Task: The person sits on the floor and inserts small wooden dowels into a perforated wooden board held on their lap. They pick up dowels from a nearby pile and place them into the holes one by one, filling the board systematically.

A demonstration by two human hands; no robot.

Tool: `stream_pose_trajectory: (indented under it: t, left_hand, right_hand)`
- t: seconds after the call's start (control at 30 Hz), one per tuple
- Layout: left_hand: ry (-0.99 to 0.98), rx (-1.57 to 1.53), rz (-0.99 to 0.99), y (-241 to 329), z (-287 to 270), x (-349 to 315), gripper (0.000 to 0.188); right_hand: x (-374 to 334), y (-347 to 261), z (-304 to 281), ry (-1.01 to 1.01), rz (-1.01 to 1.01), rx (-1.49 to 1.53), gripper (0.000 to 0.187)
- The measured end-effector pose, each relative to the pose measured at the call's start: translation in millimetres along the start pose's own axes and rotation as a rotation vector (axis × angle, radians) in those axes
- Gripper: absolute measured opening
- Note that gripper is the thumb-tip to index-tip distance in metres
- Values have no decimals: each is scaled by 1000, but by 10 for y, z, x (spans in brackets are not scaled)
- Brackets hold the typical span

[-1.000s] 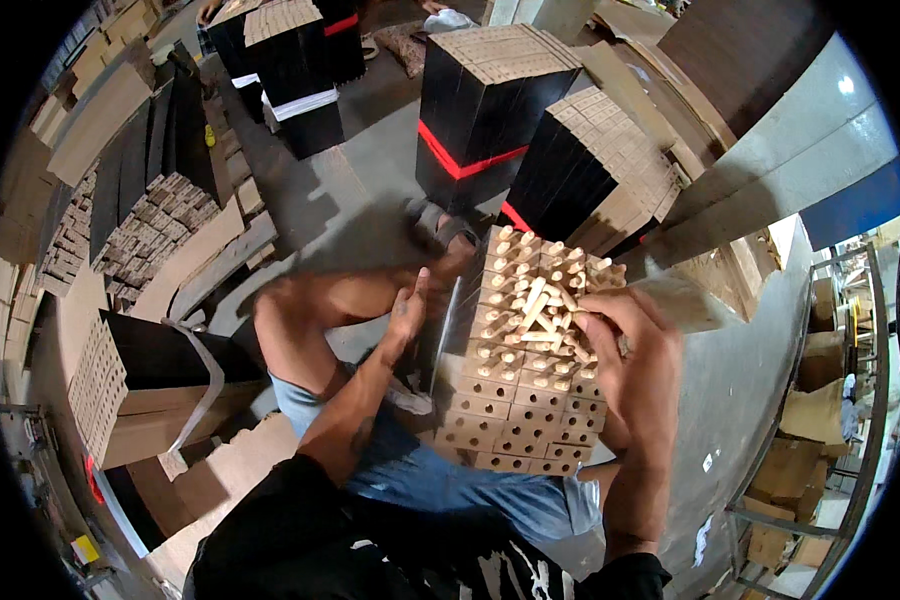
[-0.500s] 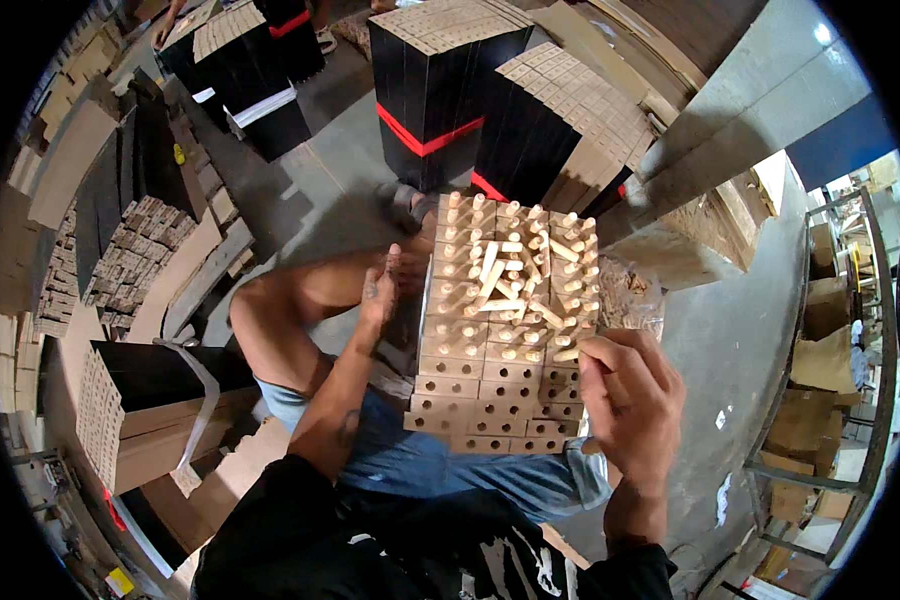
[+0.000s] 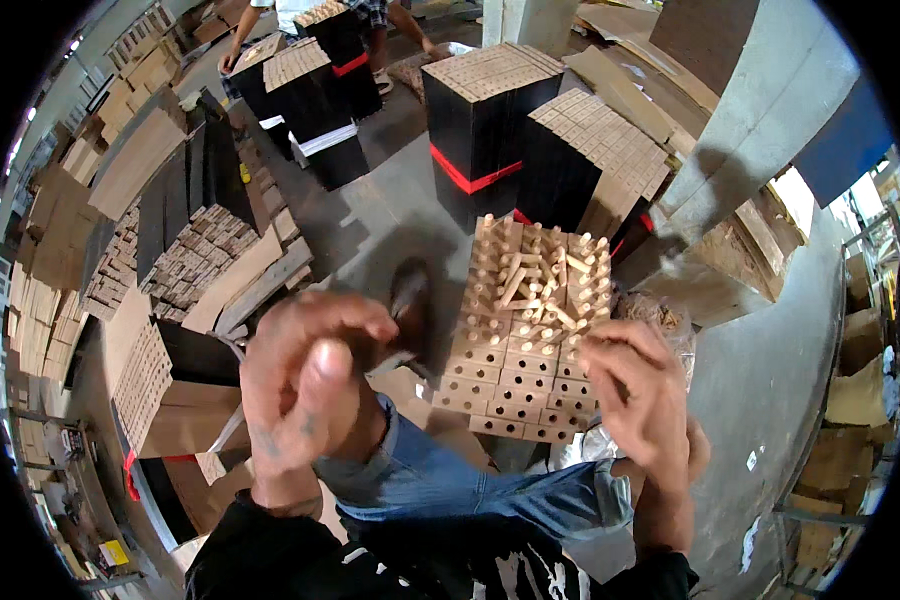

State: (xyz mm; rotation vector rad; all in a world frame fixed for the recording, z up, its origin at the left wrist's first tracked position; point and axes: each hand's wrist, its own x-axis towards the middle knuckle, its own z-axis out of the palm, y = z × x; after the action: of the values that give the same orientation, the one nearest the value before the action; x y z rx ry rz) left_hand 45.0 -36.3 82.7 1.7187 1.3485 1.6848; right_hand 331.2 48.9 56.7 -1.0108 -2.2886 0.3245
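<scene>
A stack of drilled wooden pieces (image 3: 515, 405) stands in front of me, with rows of round holes across its top. Pale wooden dowels (image 3: 542, 290) stand upright in its far rows, and several lie loose in a heap among them. My left hand (image 3: 305, 390) is raised left of the stack, fingers loosely bent and thumb apart, with nothing visible in it. Over the stack's right edge, my right hand (image 3: 640, 395) has its fingers curled together beside the nearest dowels; what they hold, if anything, is hidden.
Black-sided stacks with drilled tops (image 3: 490, 120) stand ahead, some bound with red strap. Dark-sided timber (image 3: 195, 215) is piled at left. A plastic bag of dowels (image 3: 660, 318) lies right of my stack, near a pillar (image 3: 755, 110). Another person's hand (image 3: 228, 62) touches a far stack.
My left hand has risen from beside the stack toward me. The right hand stays by the stack's right edge, its fingers curled. The view has tilted up, and my left leg has shifted.
</scene>
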Motion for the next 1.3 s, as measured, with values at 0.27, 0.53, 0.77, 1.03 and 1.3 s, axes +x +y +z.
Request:
stream_pose_trajectory:
  t: [0.27, 0.53, 0.77, 1.03, 1.3]
  left_hand:
    - [-369, 180, -220, -263, 209, 76, 37]
    - [-237, -263, -262, -555, 197, 47, 32]
    - [-162, -133, -254, -594, 147, -22, 41]
    - [-114, 13, -330, -560, 98, -46, 47]
    - [-101, 10, -333, -544, 76, -56, 46]
  right_hand:
    - [803, 272, 189, -135, -71, -385, 62]
    - [886, 256, -24, -63, 138, -66, 41]
    - [-73, 85, -18, 154, 602, 540, 27]
    - [-332, 71, 314, 283, 255, 88, 25]
    - [-251, -23, 48, -23, -38, -264, 46]
